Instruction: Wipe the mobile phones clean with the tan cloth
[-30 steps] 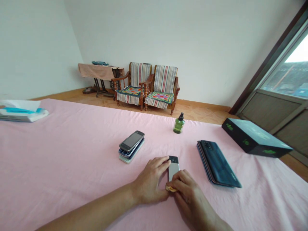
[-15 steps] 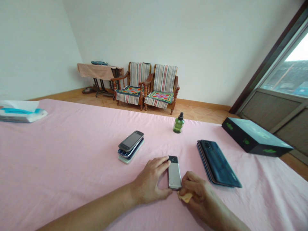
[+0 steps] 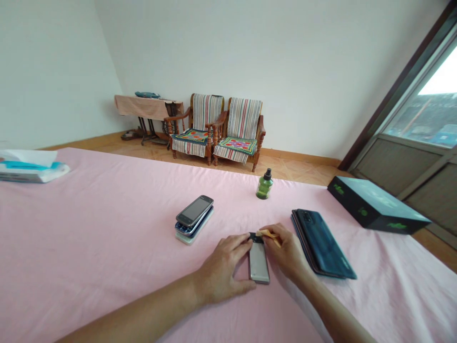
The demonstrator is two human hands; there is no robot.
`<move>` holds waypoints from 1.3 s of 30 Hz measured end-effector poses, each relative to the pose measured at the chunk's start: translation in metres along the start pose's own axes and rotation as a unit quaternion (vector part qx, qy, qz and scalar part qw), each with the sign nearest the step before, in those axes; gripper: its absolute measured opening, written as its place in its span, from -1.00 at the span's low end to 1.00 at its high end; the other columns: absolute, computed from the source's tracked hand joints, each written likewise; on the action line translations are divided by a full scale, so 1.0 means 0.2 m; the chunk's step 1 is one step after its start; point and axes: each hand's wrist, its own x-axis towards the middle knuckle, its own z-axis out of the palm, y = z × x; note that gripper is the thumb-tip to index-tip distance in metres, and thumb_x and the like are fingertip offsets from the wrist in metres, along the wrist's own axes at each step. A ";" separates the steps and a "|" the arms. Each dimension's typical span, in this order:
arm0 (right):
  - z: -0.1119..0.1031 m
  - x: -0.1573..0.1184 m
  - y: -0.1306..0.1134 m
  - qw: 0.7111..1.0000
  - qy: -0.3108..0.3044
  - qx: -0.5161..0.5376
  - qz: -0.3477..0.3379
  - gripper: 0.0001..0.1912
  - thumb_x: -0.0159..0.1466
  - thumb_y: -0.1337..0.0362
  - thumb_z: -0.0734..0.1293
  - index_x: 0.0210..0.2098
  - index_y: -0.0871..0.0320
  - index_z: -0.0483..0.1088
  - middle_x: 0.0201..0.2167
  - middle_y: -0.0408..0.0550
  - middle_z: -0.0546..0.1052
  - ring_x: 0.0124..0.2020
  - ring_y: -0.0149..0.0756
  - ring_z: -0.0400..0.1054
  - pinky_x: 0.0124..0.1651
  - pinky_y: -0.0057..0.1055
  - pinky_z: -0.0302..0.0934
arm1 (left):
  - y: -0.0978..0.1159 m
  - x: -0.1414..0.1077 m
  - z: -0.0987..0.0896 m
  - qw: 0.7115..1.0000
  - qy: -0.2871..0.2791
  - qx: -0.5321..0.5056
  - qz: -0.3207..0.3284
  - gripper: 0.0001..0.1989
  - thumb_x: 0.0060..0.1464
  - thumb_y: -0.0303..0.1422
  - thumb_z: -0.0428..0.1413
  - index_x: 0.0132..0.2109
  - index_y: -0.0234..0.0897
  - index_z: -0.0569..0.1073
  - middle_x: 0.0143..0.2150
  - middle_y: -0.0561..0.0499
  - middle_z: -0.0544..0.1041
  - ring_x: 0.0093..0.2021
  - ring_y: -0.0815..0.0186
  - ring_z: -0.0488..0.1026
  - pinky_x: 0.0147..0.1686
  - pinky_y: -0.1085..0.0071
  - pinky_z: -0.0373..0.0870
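A silver phone with a black top band (image 3: 259, 263) lies on the pink cloth (image 3: 107, 214), its long side pointing away from me. My left hand (image 3: 225, 269) steadies it from the left, fingertips at its upper edge and thumb near its lower left corner. Pinched in my right hand (image 3: 287, 250) is a small yellow cloth (image 3: 268, 234), which touches the phone's black top end. To the left lies a stack of phones (image 3: 194, 218), a dark touchscreen one on top. Larger phones (image 3: 323, 243), the upper one dark blue, are stacked to the right.
Beyond the phone stands a green spray bottle (image 3: 264, 185). A black box (image 3: 374, 205) sits at the right edge, and a tissue pack (image 3: 32, 170) at the far left. Two wooden chairs (image 3: 238, 124) and a covered side table (image 3: 143, 107) are by the wall.
My right hand has moved with the yellow cloth from the phone's lower right corner up to its black top end. My left hand and the silver phone have stayed in place.
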 end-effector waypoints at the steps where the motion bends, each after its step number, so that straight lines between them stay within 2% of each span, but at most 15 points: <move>1: 0.01 0.00 0.00 1.000 -0.002 0.002 -0.002 -0.83 0.18 0.33 0.26 -0.40 0.17 0.51 -0.44 -0.06 0.46 -0.36 -0.27 0.36 -0.30 -0.39 0.22 | 0.00 0.00 0.00 1.000 0.000 -0.002 0.002 -0.17 -0.17 -0.24 0.38 0.25 -0.29 0.29 0.29 -0.26 0.25 0.25 -0.04 0.21 0.22 0.03 0.16; 6: 0.02 -0.05 0.01 1.000 -0.017 0.014 -0.014 -0.79 0.22 0.33 0.25 -0.48 0.16 0.48 -0.48 -0.10 0.39 -0.39 -0.31 0.33 -0.35 -0.44 0.20 | -0.01 0.00 0.01 1.000 0.004 -0.006 0.004 -0.17 -0.15 -0.23 0.36 0.26 -0.27 0.28 0.30 -0.26 0.25 0.25 -0.05 0.21 0.21 0.01 0.16; 10: -0.01 -0.14 -0.03 0.998 -0.052 0.027 -0.015 -0.80 0.21 0.41 0.22 -0.45 0.17 0.46 -0.44 -0.09 0.39 -0.36 -0.31 0.34 -0.33 -0.43 0.21 | -0.01 -0.01 0.01 1.000 0.008 -0.008 0.001 -0.19 -0.14 -0.21 0.35 0.26 -0.24 0.28 0.29 -0.26 0.26 0.26 -0.06 0.20 0.21 -0.01 0.15; 15: -0.06 -0.21 -0.13 0.991 -0.127 0.009 0.046 -0.78 0.10 0.51 0.20 -0.55 0.16 0.40 -0.50 -0.16 0.35 -0.45 -0.37 0.29 -0.43 -0.48 0.11 | 0.00 -0.02 0.01 1.000 0.011 -0.016 -0.009 -0.19 -0.15 -0.22 0.36 0.26 -0.25 0.28 0.30 -0.25 0.24 0.26 -0.06 0.19 0.22 0.00 0.16; 20: -0.04 -0.22 -0.17 0.993 -0.085 0.048 0.066 -0.82 0.12 0.45 0.23 -0.50 0.15 0.43 -0.49 -0.17 0.37 -0.44 -0.36 0.29 -0.38 -0.47 0.12 | 0.00 -0.02 0.01 0.999 0.018 -0.032 -0.004 -0.22 -0.17 -0.29 0.38 0.22 -0.28 0.32 0.23 -0.20 0.31 0.22 0.00 0.25 0.23 0.09 0.20; 24: -0.01 -0.21 -0.17 0.987 -0.066 0.109 0.097 -0.88 0.13 0.36 0.28 -0.53 0.16 0.40 -0.53 -0.18 0.34 -0.47 -0.37 0.23 -0.42 -0.47 0.08 | 0.00 -0.02 0.02 0.998 0.026 -0.060 0.014 -0.30 -0.11 -0.32 0.34 0.20 -0.28 0.33 0.21 -0.20 0.33 0.21 0.02 0.27 0.22 0.13 0.23; 26: -0.01 -0.20 -0.18 0.976 -0.056 0.169 0.129 -0.89 0.13 0.28 0.33 -0.48 0.18 0.43 -0.54 -0.18 0.35 -0.47 -0.37 0.22 -0.42 -0.48 0.08 | 0.00 -0.02 0.02 0.997 0.034 -0.073 0.017 -0.33 -0.10 -0.35 0.31 0.19 -0.28 0.33 0.21 -0.22 0.33 0.21 0.03 0.27 0.22 0.14 0.23; 31: -0.01 -0.19 -0.19 0.927 -0.031 0.316 0.201 -0.71 0.11 0.08 0.44 -0.36 0.20 0.48 -0.48 -0.12 0.43 -0.46 -0.38 0.24 -0.43 -0.50 0.08 | 0.01 -0.02 0.00 0.992 0.047 -0.110 0.035 -0.32 -0.09 -0.42 0.28 0.21 -0.24 0.30 0.17 -0.16 0.38 0.17 0.06 0.31 0.20 0.17 0.24; 34: 0.02 -0.20 -0.21 0.918 -0.040 0.351 0.177 -0.73 0.13 0.10 0.45 -0.34 0.19 0.50 -0.44 -0.11 0.45 -0.41 -0.38 0.26 -0.38 -0.51 0.12 | 0.02 -0.01 -0.02 0.987 0.048 -0.143 0.053 -0.47 0.06 -0.37 0.19 0.19 -0.24 0.34 0.09 -0.12 0.45 0.10 0.11 0.37 0.15 0.24 0.28; 36: 0.04 -0.21 -0.22 0.927 -0.047 0.345 0.142 -0.77 0.14 0.13 0.45 -0.35 0.18 0.51 -0.41 -0.11 0.45 -0.37 -0.37 0.27 -0.32 -0.50 0.15 | 0.03 0.00 -0.03 0.984 0.053 -0.161 0.056 -0.63 0.20 -0.36 0.07 0.16 -0.23 0.38 0.05 -0.11 0.49 0.05 0.15 0.40 0.10 0.28 0.31; 39: 0.05 -0.22 -0.20 0.936 -0.050 0.324 0.130 -0.78 0.14 0.14 0.44 -0.35 0.18 0.51 -0.42 -0.12 0.42 -0.39 -0.39 0.25 -0.34 -0.50 0.16 | 0.03 0.00 -0.04 0.981 0.059 -0.181 0.033 -0.70 0.28 -0.34 0.00 0.10 -0.24 0.44 0.00 -0.11 0.52 0.01 0.17 0.43 0.06 0.30 0.33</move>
